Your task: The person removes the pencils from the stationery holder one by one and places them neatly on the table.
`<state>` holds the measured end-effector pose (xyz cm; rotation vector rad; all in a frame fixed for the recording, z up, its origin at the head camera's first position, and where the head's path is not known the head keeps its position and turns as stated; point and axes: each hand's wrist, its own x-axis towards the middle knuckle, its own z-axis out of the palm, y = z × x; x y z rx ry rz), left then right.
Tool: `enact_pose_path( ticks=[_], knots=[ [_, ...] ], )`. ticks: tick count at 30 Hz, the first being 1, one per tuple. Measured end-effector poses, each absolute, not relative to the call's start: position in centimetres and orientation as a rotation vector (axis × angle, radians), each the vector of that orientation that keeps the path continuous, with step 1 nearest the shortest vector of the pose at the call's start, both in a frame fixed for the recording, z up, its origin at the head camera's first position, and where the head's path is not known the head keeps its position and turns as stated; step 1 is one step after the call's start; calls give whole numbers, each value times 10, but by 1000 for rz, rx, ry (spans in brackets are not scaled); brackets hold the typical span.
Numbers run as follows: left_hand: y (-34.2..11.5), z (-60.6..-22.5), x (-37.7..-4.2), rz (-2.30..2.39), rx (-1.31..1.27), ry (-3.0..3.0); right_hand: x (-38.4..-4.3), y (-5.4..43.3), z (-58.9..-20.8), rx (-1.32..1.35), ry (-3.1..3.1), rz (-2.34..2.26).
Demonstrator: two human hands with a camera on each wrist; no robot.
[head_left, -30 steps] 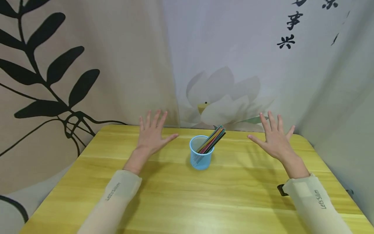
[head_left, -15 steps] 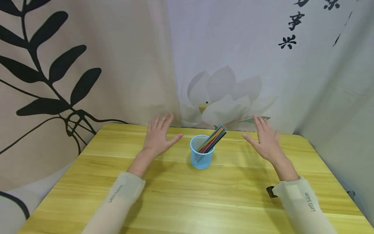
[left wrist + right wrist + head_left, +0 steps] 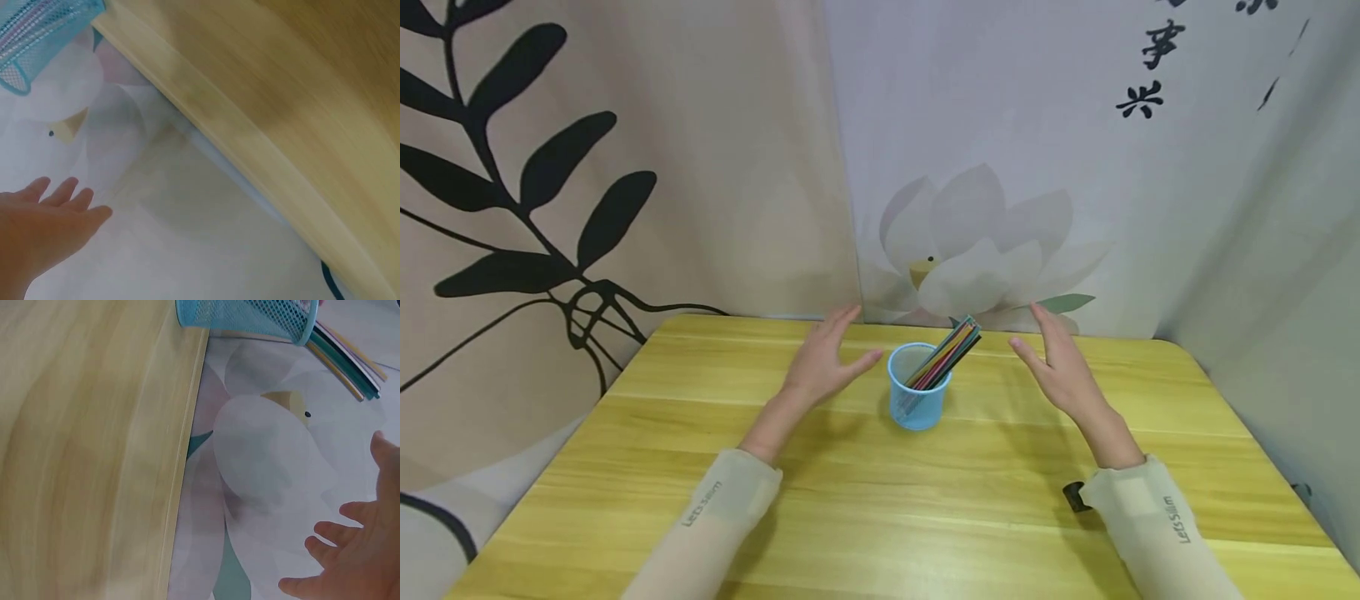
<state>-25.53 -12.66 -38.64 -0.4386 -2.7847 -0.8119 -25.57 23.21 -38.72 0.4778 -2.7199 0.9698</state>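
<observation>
A light blue mesh pen holder point(image 3: 916, 410) stands upright on the wooden table, with a bundle of thin coloured sticks point(image 3: 946, 358), pencil-like, leaning out to its right. My left hand point(image 3: 823, 362) is held in the air to the left of the holder, fingers straight and thumb spread towards it. On the other side my right hand point(image 3: 1062, 371) hovers with its thumb apart from the extended fingers. Both hands hold nothing and are apart from the holder. In the right wrist view the mesh holder point(image 3: 250, 315) shows at the top, and my right hand point(image 3: 359, 544) has spread fingers.
The yellow wood-grain table point(image 3: 925, 517) reaches back to a printed curtain point(image 3: 737, 167) with dark leaves and a pale lotus. A greyish curtain point(image 3: 1285, 275) hangs along the right side. A small black object point(image 3: 1077, 497) sits at the right sleeve cuff.
Both hands have moved inwards towards the pen holder from either side, and their fingers have gone from widely spread to closer together. The holder has not moved.
</observation>
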Motion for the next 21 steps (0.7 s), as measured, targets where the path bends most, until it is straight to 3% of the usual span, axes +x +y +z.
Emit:
enact_pose_path(
  ticks=[21],
  knots=[
    [-93, -390, -244, -1264, -538, -2791, -245, 200, -394, 480, -2633, 1239]
  ],
)
